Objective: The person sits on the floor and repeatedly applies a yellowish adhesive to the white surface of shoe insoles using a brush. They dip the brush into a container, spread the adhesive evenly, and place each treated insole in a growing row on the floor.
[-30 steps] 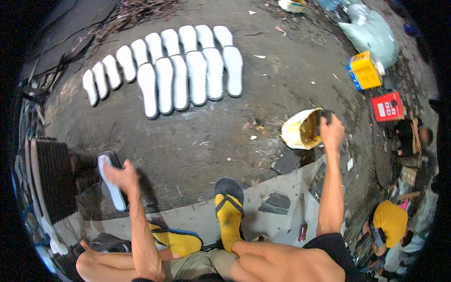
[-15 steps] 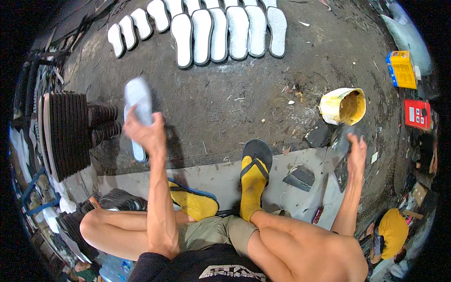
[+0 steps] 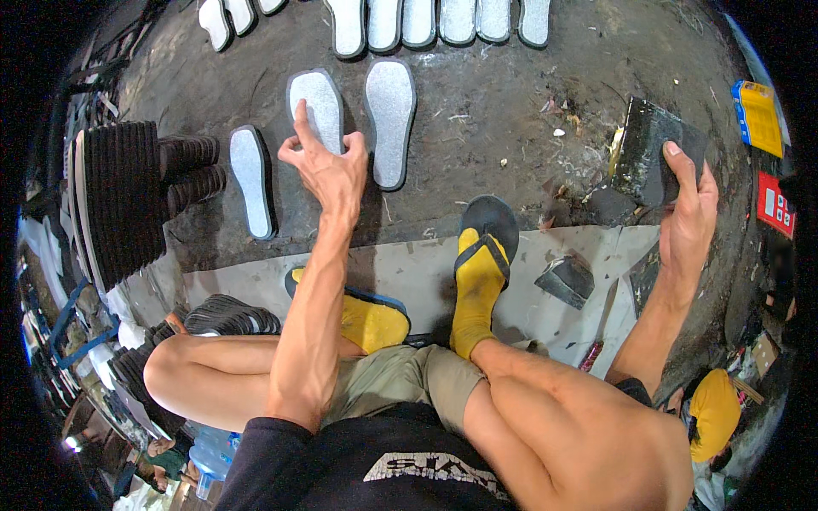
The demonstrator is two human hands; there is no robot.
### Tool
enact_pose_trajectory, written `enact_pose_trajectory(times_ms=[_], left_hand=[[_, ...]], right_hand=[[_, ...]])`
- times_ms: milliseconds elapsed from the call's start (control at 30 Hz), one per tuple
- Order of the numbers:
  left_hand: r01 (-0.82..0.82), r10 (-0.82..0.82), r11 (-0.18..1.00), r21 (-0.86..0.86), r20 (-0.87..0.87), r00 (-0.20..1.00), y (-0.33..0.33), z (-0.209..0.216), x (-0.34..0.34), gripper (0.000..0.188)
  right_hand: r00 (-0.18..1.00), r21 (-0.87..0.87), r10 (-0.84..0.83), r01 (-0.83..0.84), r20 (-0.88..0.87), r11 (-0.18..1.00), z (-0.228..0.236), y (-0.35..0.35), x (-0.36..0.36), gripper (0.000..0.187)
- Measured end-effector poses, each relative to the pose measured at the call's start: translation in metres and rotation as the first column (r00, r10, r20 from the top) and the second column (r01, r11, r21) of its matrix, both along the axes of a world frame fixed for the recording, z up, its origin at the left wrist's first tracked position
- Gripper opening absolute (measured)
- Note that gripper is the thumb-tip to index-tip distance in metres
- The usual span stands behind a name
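My left hand [image 3: 328,166] is over a light grey, dark-edged shoe sole [image 3: 319,94], fingers apart, the index finger lying on its pale face. The heel end is hidden behind the hand. Similar soles lie on either side, a narrower one [image 3: 250,183] to the left and another [image 3: 390,123] to the right. At the right, my right hand [image 3: 688,204] grips a dark, flat, squarish piece [image 3: 643,149] with pale smears along one edge, thumb on top. It hides most of the pot behind it; only a sliver of yellow-white rim [image 3: 615,145] shows.
Rows of pale soles [image 3: 417,21] line the far ground. A stack of dark ribbed soles [image 3: 119,204] stands left. My sandalled foot [image 3: 486,255] is central, near a dark angular block [image 3: 567,281] and a red-handled tool [image 3: 590,356]. Yellow [image 3: 758,117] and red boxes [image 3: 775,204] sit right.
Two more soles now lie to the right of the narrow one, the left hand over one of them. The right hand's dark piece has risen in front of the pot. The whole view has shifted.
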State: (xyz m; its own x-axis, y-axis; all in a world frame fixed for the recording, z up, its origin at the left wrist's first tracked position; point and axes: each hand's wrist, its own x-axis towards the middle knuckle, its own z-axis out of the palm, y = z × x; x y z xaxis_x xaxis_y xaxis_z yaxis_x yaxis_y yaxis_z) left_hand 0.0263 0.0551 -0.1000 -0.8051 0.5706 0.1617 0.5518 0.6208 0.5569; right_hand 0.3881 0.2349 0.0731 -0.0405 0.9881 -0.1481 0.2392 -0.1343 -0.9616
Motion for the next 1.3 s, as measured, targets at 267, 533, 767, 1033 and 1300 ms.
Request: enact_pose_trajectory(times_ms=[267,533,767,1033,1300], left_hand=[[0.071,-0.028,0.980,-0.185,0.225,0.974,-0.004,-0.030,0.027,0.128],[0.135,-0.140,0.987,0.091,0.062,0.988,0.000,-0.009,0.048,0.099],[0.565,-0.542,0.823,-0.056,0.220,0.811,0.076,-0.018,0.139,0.082],[0.604,-0.542,0.772,-0.199,0.291,0.788,-0.002,-0.010,0.119,0.079],[0.601,-0.533,0.786,-0.146,0.333,0.778,0.001,-0.016,0.121,0.072]], right_hand=[[0.999,0.063,-0.049,0.048,0.006,0.997,0.008,-0.001,0.004,0.028],[0.989,0.001,-0.134,0.134,-0.062,0.991,-0.011,0.012,0.000,0.031],[0.967,0.020,-0.035,0.031,0.253,0.999,-0.111,0.025,-0.058,0.037],[0.746,0.113,0.080,-0.204,0.661,0.973,-0.177,0.037,-0.105,0.030],[0.083,-0.053,0.611,-0.978,0.787,0.202,-0.165,0.101,-0.132,0.041]])
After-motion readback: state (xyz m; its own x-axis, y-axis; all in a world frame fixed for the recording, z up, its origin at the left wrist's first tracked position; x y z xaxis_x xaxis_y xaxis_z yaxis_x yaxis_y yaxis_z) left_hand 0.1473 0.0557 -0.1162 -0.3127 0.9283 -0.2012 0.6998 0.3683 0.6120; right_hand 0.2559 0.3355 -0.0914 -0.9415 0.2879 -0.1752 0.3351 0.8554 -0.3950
